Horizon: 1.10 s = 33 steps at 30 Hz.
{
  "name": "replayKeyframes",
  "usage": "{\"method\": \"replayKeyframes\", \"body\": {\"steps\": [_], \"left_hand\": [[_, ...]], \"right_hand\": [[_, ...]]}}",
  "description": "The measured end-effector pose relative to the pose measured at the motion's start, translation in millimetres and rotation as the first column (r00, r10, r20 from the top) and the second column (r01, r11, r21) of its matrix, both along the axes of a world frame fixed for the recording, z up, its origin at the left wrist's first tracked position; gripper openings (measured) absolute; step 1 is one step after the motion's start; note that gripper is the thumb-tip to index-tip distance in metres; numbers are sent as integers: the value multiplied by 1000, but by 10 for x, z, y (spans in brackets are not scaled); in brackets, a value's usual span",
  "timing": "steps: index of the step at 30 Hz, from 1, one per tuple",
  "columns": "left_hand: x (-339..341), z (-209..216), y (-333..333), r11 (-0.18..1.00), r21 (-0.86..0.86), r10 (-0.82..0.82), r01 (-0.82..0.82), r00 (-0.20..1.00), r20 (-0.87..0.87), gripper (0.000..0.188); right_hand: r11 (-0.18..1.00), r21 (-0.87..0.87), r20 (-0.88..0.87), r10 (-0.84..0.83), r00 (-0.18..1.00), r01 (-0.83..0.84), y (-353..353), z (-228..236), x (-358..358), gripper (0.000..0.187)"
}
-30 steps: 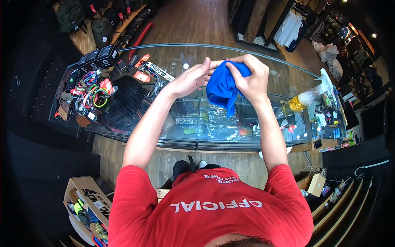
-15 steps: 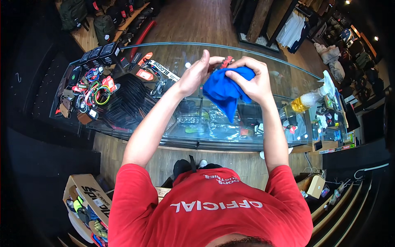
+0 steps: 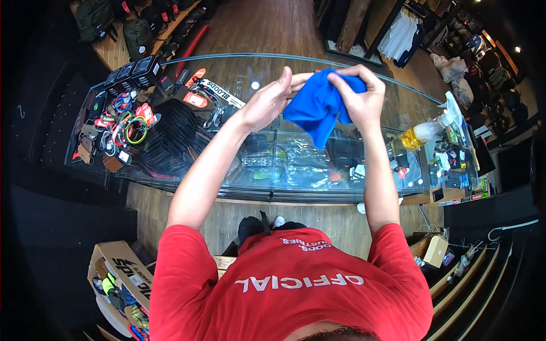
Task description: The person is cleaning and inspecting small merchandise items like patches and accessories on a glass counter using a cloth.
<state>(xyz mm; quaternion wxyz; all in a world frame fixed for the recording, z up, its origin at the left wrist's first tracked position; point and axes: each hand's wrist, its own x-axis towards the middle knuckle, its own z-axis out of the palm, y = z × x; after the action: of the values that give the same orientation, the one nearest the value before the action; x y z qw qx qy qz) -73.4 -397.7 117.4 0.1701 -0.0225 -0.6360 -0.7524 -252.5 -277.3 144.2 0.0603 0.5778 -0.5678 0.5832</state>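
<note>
A bright blue cloth (image 3: pixel 315 108) hangs in folds above the glass counter, pinched by my right hand (image 3: pixel 364 99) between thumb and fingers. My left hand (image 3: pixel 270 102) is on the cloth's left side, palm turned toward it. The left thumb points up, apart from the stretched fingers, whose tips pass behind the cloth. Whether those tips touch anything is hidden. A sliver of something red shows at the cloth's upper edge; its kind cannot be made out now.
The glass display counter (image 3: pixel 267 190) bears bracelets and tags (image 3: pixel 133 128), black boxes (image 3: pixel 145 71), a patterned strap (image 3: pixel 219 94) and dark flat items (image 3: pixel 170 133) at left. A spray bottle with yellow liquid (image 3: pixel 421 133) stands at right. An open cardboard box (image 3: pixel 122 267) is at lower left.
My right hand and the blue cloth have moved slightly up and right. The cloth now covers most of the red braided piece that showed between my hands. My left hand has barely moved.
</note>
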Motion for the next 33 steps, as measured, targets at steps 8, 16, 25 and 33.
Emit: {"method": "replayKeyframes", "body": {"steps": [8, 16, 25, 33], "left_hand": [[7, -54, 48, 999, 30, 10, -11, 1000, 8, 80], [2, 2, -46, 998, -63, 30, -31, 999, -11, 69], [-24, -11, -72, 992, 109, 82, -65, 983, -167, 82], [9, -145, -31, 995, 47, -83, 89, 990, -112, 77]], "right_hand": [[987, 123, -238, 132, 962, -105, -22, 6, 120, 17], [999, 54, 51, -11, 999, 9, -45, -58, 55, 19], [868, 314, -49, 420, 906, -385, 121, 52, -48, 19], [985, 134, -206, 138, 969, -112, 21, 22, 43, 19]]}}
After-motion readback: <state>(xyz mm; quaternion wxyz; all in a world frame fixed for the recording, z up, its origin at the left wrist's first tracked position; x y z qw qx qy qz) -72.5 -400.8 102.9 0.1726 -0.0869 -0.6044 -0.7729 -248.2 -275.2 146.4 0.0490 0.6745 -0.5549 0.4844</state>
